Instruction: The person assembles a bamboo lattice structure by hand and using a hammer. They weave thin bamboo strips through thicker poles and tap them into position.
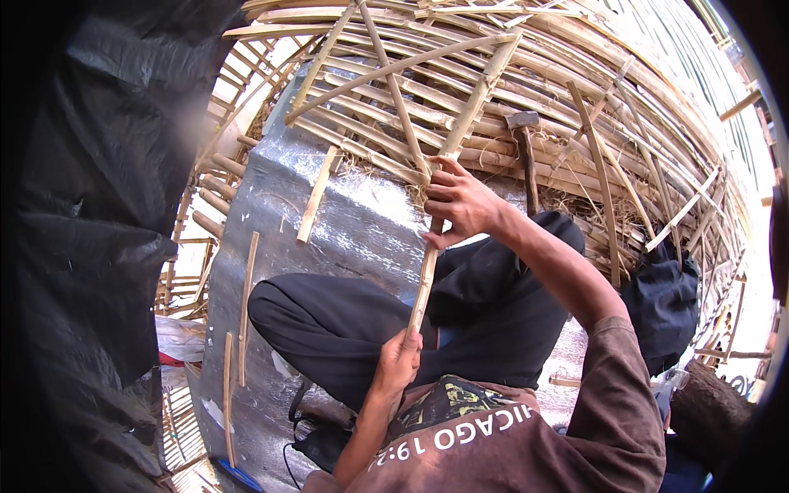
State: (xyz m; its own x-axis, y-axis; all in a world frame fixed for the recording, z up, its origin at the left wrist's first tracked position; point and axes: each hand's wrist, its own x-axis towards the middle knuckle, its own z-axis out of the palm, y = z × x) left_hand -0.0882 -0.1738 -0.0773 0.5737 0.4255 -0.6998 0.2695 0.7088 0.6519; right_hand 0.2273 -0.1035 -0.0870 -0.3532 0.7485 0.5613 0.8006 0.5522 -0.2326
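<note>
A pale bamboo strip (424,283) runs up from my lap toward the near corner of a slatted bamboo panel (370,86). My left hand (398,361) is closed around the strip's lower part, close to my shirt. Farther up, my right hand (460,201) grips the strip with its fingers curled over it, right beside the panel's corner. Those fingers hide whether the strip touches or joins the panel's edge rail (481,94). Two thin slats cross over the panel diagonally. A hammer (524,123) with a dark wooden handle lies to the right of my right hand.
I sit cross-legged on a shiny grey sheet (271,197). Loose bamboo pieces (319,197) and thin strips (248,308) lie on it to the left. Long bamboo slats (592,90) are piled at the far right. A black plastic sheet (90,246) hangs at the left; a dark cloth bundle (664,300) lies right.
</note>
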